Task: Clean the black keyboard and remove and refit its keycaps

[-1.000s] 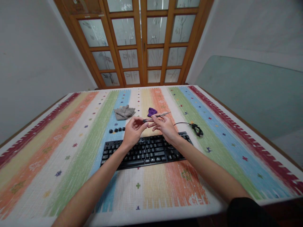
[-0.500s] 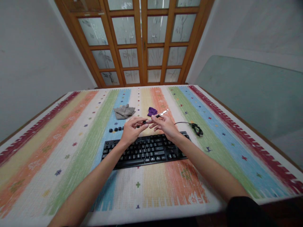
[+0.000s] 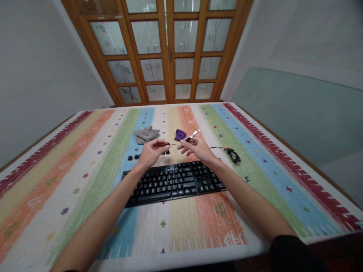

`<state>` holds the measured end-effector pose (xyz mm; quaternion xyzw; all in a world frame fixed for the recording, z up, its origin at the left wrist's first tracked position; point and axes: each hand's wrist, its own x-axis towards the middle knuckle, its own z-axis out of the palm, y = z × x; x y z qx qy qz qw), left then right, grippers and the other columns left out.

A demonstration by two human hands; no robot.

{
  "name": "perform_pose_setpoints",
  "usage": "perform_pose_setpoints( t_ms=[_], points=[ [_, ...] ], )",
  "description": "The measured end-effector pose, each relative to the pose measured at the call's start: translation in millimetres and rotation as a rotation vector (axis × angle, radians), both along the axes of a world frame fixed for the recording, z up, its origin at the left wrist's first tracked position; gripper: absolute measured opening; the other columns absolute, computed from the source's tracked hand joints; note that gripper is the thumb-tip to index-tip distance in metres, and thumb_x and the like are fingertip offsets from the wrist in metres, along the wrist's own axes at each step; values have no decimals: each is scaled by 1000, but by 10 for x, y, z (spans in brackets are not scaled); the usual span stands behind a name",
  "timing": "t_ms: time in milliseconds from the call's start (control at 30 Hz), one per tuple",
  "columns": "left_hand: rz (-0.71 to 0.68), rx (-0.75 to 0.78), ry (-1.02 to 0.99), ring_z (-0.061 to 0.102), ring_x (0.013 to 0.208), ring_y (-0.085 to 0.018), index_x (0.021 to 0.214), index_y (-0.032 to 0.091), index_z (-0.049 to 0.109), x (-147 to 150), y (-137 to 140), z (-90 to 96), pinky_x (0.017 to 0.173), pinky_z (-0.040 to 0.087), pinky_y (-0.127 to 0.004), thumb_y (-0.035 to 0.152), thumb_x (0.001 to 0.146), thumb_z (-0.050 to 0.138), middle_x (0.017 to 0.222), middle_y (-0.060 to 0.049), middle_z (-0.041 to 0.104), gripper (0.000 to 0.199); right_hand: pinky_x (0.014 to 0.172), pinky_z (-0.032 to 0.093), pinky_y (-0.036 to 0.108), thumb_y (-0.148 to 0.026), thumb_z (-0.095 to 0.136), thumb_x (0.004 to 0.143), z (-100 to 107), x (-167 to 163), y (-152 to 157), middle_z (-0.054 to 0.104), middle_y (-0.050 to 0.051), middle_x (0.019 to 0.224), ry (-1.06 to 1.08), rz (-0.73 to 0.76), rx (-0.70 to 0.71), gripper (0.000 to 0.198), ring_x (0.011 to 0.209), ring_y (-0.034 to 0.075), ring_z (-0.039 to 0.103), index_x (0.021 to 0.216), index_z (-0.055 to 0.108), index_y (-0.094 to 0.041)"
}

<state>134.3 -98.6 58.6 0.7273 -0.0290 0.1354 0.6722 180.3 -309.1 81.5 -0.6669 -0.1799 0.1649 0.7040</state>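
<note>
- Currently I watch two bare hands over the far edge of the keyboard (image 3: 177, 182), my landmark, which lies on the striped tablecloth (image 3: 184, 223).
- I see the left hand (image 3: 150, 154) above the keyboard's far edge, left of its middle; thumb and forefinger pinch a small dark bit (image 3: 169, 144), too small for me to name.
- I find the right hand (image 3: 199, 149) above the far edge, right of the keyboard's middle; thumb and forefinger pinch the tool (image 3: 193, 135), while the other fingers are loosely bent and slightly apart.
- The tool slants beyond the keyboard, its silver end pointing away from it and to the right.
- I make out a thin wire (image 3: 174, 144) between the hands, beyond the keyboard; I cannot tell what each end joins.
- Beyond the keyboard's far left part I see loose keycaps (image 3: 136, 156), the row partly hidden by the left hand.
- Farther beyond the keyboard lie the grey cloth (image 3: 146, 135) and, right of it, the purple cloth (image 3: 180, 134).
- To the keyboard's right I see a bundled cable (image 3: 233, 156).
</note>
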Motion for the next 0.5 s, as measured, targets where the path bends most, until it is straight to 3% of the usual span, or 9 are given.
perform_pose_setpoints(
  t_ms=[100, 300, 500],
  points=[
    [-26, 130, -44, 71, 73, -20, 83, 19, 77, 95, 65, -42, 75, 59, -35, 41, 64, 89, 82, -7, 78, 31, 51, 50, 23, -56, 84, 72, 53, 32, -64, 79, 11, 84, -26, 59, -21, 42, 64, 16, 70, 79, 69, -17],
    [-75, 576, -157, 67, 72, -20, 95, 23, 78, 291, 44, -136, 71, 53, -32, 28, 69, 79, 80, -4, 77, 27, 52, 51, 24, -53, 81, 76, 243, -16, -174, 79, 10, 83, -76, 136, -25, 39, 63, 15, 70, 83, 68, -17],
    [-236, 759, -123, 63, 66, -18, 95, 20, 75, 483, -8, -290, 71, 51, -30, 19, 71, 66, 77, -3, 74, 26, 48, 49, 22, -51, 79, 79, 387, -50, -346, 79, 8, 82, -151, 93, -64, 35, 62, 14, 70, 82, 69, -18]
  ],
)
